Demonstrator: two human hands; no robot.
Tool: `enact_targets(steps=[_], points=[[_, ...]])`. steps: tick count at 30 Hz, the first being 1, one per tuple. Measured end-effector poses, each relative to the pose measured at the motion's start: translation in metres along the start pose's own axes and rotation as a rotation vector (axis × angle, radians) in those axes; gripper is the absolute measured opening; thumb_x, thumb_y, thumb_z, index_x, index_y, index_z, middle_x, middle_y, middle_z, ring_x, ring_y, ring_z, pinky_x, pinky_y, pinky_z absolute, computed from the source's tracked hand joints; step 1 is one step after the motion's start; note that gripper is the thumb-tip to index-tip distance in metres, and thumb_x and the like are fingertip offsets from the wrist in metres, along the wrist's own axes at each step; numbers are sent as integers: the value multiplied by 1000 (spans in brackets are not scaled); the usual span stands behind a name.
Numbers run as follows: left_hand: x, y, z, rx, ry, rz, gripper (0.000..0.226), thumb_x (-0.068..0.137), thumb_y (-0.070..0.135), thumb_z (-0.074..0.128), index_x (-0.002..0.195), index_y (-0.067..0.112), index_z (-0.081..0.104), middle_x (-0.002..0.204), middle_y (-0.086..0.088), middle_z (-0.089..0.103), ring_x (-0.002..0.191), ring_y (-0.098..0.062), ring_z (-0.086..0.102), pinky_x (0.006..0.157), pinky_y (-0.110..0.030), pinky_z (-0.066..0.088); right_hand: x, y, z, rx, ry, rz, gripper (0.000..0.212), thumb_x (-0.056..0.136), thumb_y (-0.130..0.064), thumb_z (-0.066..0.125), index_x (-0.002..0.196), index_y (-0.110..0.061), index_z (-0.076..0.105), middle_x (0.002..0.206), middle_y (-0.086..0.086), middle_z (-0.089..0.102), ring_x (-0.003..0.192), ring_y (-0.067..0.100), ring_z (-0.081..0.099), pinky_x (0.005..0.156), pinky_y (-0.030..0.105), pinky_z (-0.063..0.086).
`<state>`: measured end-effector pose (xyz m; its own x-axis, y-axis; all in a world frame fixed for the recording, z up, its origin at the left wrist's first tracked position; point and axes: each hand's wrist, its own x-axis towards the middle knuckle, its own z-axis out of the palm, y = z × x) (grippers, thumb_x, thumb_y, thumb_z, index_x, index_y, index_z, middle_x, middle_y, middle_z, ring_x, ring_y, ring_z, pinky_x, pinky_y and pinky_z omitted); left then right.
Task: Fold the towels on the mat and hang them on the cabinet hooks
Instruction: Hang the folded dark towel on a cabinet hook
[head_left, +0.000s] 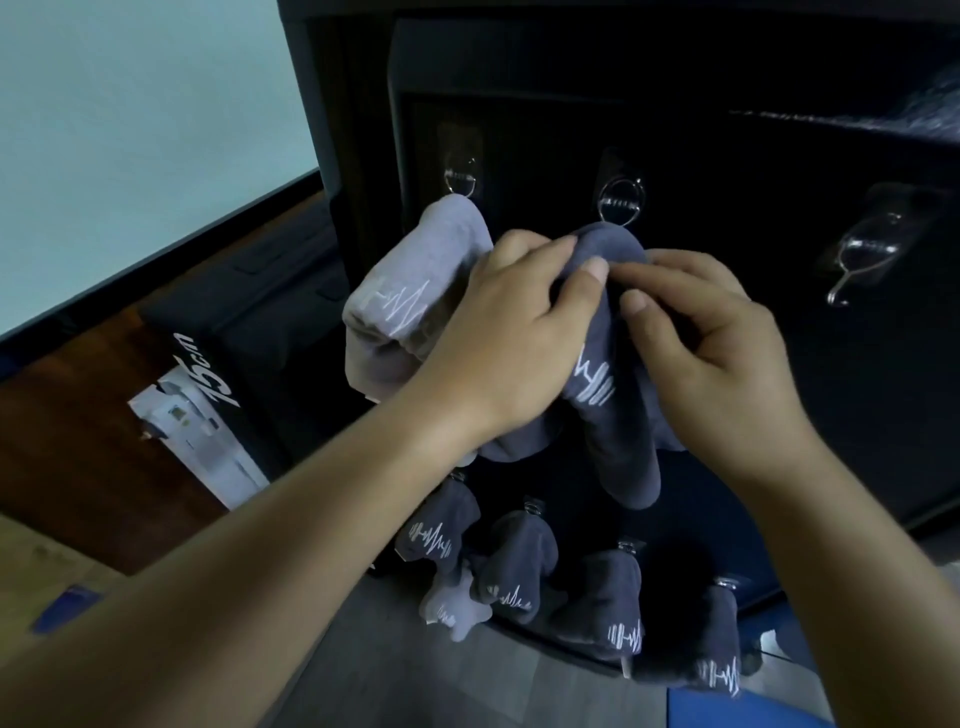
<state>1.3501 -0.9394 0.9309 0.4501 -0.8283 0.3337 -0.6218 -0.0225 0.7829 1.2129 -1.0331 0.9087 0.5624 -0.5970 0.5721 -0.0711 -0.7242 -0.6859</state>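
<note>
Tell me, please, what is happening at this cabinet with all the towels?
A person's left hand and right hand both grip a dark grey towel right below the middle hook of the black cabinet. Whether it has caught on that hook cannot be told. A light grey towel already hangs from the left hook, the right hook is bare, and more dark towels hang in a lower row.

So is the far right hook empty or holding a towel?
Empty. The right hook shows bare metal, with nothing hanging on it.
</note>
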Motion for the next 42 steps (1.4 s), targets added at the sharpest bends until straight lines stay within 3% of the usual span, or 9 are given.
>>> enact_targets(steps=[4,8,13,17,22,29,33,36,42], points=[[-7,-4,-2,-125,-30,-34,48,106,45,40,150,26,44,151,14,44,141,1,37,120,-33,31,-11,13,4,-152,15,-183,38,96,-16,61,132,-5,61,145,16,40,137,19,40,113,28,36],[-20,-5,1,-186,-61,-28,51,104,45,44,153,34,35,153,16,43,141,2,37,119,-36,34,-10,14,-2,-267,9,-305,46,97,-19,61,141,-7,53,150,12,40,140,26,36,113,45,35],[-18,-7,10,-273,-77,-53,61,97,51,48,153,35,35,150,13,47,138,-3,44,115,-39,39,-18,21,2,-264,-122,-193,50,104,-29,43,153,-20,38,163,-6,26,138,10,31,114,18,19],[-20,-13,16,-435,-55,-136,71,85,55,56,150,31,40,145,6,55,135,-12,51,114,-45,40,-24,26,4,-147,-208,-115,53,106,-29,37,158,-22,26,167,-10,11,144,-6,18,114,12,13],[-41,-17,14,-516,-76,-161,66,90,49,61,149,27,41,138,6,61,130,-11,57,112,-44,42,-37,27,3,-88,-152,-76,54,104,-35,38,156,-19,31,166,-6,19,149,2,18,118,19,14],[-100,-30,14,-364,-46,-147,44,99,24,62,138,34,45,136,18,58,129,4,52,108,-28,43,-82,47,-3,-90,-131,36,52,100,-36,48,150,-21,43,159,-11,33,147,8,28,117,39,31],[-122,-51,26,-108,-141,-388,53,93,50,61,141,34,45,131,20,60,121,7,54,104,-27,46,-113,64,-5,-135,-159,96,50,99,-34,53,145,-17,48,153,-8,39,142,14,39,108,49,45],[-126,-69,39,90,-200,-420,36,93,51,60,123,31,61,109,18,66,101,6,61,87,-17,48,-144,77,-4,-217,-191,166,46,99,-33,56,141,-17,51,147,-6,43,134,16,46,106,43,47],[-133,-112,75,433,-417,-261,28,94,51,52,112,32,62,104,9,66,101,-17,62,84,-40,54,-240,109,6,-447,-268,388,40,89,-20,69,128,-15,62,132,0,57,117,26,56,91,38,50]])
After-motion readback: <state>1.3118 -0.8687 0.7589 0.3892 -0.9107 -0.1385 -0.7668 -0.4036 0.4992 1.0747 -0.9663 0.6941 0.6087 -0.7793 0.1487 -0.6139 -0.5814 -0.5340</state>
